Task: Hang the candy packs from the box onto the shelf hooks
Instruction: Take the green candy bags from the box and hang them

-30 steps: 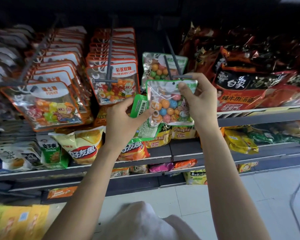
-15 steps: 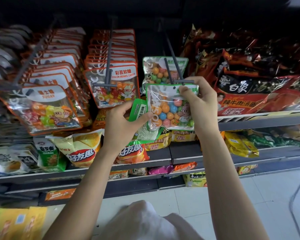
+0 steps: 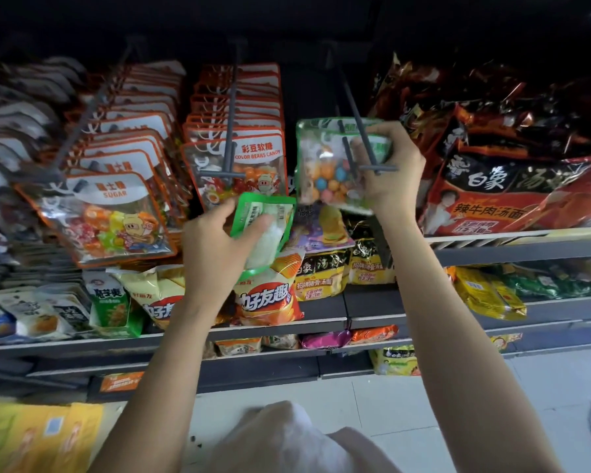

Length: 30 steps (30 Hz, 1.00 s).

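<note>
Gripping upright candy pack (image 3: 328, 172) on hook (image 3: 364, 145): right hand (image 3: 389, 172) | left hand (image 3: 215, 247) clutching tilted green pack (image 3: 263, 227)

You have one view only, from the camera on your head, so no second angle shares the scene. It looks forward and slightly down at the shelving, close enough that both forearms reach up from the bottom edge to mid-frame. The right hand (image 3: 389, 172) sits just right of centre at a grey shelf hook (image 3: 360, 138), the left hand (image 3: 215, 244) lower and left of centre. The wide lens bends the shelf edge (image 3: 512, 247) at the sides. The top is dark, and the far left looks blurred, perhaps from head motion.
</note>
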Available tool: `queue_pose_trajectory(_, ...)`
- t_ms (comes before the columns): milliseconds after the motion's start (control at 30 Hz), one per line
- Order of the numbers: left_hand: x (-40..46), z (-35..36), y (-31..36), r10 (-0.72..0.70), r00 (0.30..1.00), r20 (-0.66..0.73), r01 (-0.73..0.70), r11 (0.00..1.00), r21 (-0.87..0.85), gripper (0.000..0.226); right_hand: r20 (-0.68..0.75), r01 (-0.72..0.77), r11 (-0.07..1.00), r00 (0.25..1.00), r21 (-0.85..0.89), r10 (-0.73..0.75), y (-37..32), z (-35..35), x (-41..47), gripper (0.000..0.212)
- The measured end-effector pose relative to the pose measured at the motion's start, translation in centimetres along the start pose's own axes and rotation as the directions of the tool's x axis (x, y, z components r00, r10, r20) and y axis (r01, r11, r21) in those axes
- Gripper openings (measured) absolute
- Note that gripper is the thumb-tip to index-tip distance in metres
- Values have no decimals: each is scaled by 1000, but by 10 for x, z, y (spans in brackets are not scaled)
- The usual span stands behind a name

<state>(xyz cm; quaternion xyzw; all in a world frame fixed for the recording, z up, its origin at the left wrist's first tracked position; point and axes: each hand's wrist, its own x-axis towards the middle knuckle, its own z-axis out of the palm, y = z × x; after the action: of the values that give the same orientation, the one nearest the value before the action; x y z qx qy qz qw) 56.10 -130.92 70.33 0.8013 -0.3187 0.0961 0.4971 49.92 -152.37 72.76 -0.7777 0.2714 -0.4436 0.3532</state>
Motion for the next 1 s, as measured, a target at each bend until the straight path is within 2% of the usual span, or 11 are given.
queue_pose_trajectory(167,-8,-16,-2,-98,994,45,105,976,-191,9,-90,133,980,985,-148,-147,-3,10,3,20)
queue_pose_trajectory(300,-12,-12,2,-222,971,93,241,892,-382,9,-140,154,981,975,-116,-170,-8,-9,-47,28)
queue_pose_trajectory(400,-14,-5,6,-234,963,134,269,858,-437,8,86,172,984,982,-55,-167,-10,-22,-87,21)
queue_pose_trajectory(500,-15,1,14,-177,961,212,262,829,-494,10,432,-67,993,902,95,19,-11,-29,-108,48)
queue_pose_trajectory(567,-17,5,22,-128,952,277,261,814,-519,11,474,-153,972,879,176,52,-8,-33,-115,43)
queue_pose_trajectory(667,-19,13,26,-145,960,241,249,836,-489,23,135,210,978,968,16,-210,-2,-41,-123,26)
queue_pose_trajectory(767,-21,12,31,-284,876,391,468,699,-541,38,-102,447,867,873,-222,-476,9,-44,-131,29)
queue_pose_trajectory(800,-22,12,32,-298,818,492,556,631,-541,43,-125,490,830,836,-266,-534,13,-45,-132,27)
queue_pose_trajectory(867,-27,14,39,-257,761,595,593,648,-479,37,-80,574,758,779,-309,-622,16,-47,-134,15)
queue_pose_trajectory(933,-31,19,42,-263,786,560,556,695,-455,25,-20,623,710,747,-328,-664,16,-46,-135,25)
queue_pose_trajectory(1000,-31,23,39,-302,804,512,559,678,-478,27,109,642,702,757,-309,-644,16,-47,-133,19)
